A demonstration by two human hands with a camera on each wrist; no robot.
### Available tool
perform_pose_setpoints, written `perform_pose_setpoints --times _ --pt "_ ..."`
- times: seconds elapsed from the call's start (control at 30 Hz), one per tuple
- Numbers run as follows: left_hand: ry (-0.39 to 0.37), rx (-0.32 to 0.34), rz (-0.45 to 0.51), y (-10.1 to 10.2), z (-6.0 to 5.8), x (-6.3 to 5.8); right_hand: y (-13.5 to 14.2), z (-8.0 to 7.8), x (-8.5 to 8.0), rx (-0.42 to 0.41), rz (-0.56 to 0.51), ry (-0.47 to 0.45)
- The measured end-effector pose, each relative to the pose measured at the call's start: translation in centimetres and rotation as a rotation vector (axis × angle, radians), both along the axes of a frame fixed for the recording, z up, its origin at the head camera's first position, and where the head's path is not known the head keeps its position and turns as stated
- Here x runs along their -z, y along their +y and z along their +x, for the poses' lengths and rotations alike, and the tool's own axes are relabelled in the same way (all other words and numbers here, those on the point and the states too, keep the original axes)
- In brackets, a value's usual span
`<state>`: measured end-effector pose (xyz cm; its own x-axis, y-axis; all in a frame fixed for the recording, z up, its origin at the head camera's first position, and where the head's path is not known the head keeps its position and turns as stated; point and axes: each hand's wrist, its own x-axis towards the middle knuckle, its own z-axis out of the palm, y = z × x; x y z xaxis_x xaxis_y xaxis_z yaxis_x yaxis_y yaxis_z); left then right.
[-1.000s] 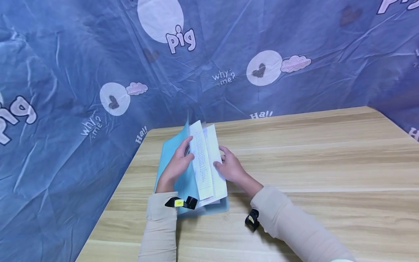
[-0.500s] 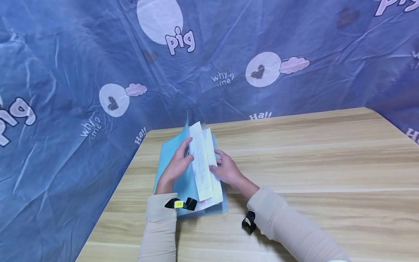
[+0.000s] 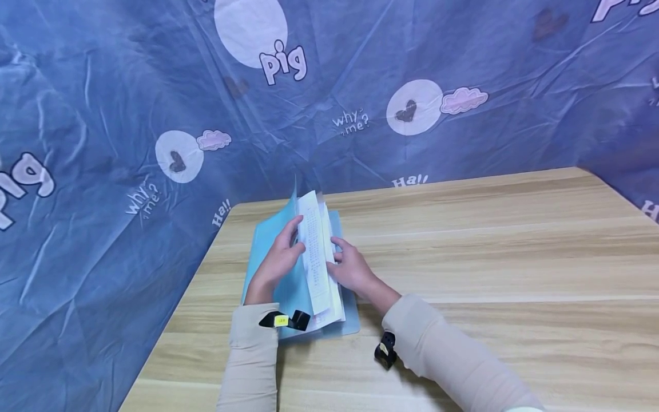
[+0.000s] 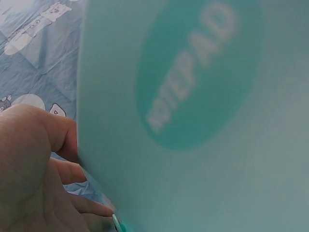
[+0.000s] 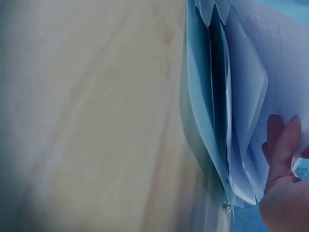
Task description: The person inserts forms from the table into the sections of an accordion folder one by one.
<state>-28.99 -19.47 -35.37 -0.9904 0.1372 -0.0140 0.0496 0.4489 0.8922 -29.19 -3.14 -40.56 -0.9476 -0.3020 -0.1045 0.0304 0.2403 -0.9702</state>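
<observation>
A light blue folder stands opened on the table, with printed white paper sheets inside it. My left hand grips the folder's raised cover by its edge. The left wrist view shows that cover close up, with a green oval reading NOTEPAD; the fingers of the left hand are partly behind it. On the other side, my right hand pinches the free edge of the sheets. In the right wrist view, several layers of paper fan apart beside the right hand.
The wood-grain table stretches to the right of the folder. A blue printed cloth hangs behind the table and along its left side. Each wrist wears a black strap; the left one has a small yellow label.
My right hand has moved left, taking the white sheets inward toward the folder's cover. More of the folder's right back edge shows now. The left hand and the cover have stayed put.
</observation>
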Motion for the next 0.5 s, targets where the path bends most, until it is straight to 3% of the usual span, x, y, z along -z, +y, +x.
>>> perform_pose_setpoints --times 0.5 --pt "0.005 0.009 0.001 0.0 -0.1 0.1 -1.2 -0.2 0.0 -0.016 0.004 -0.005"
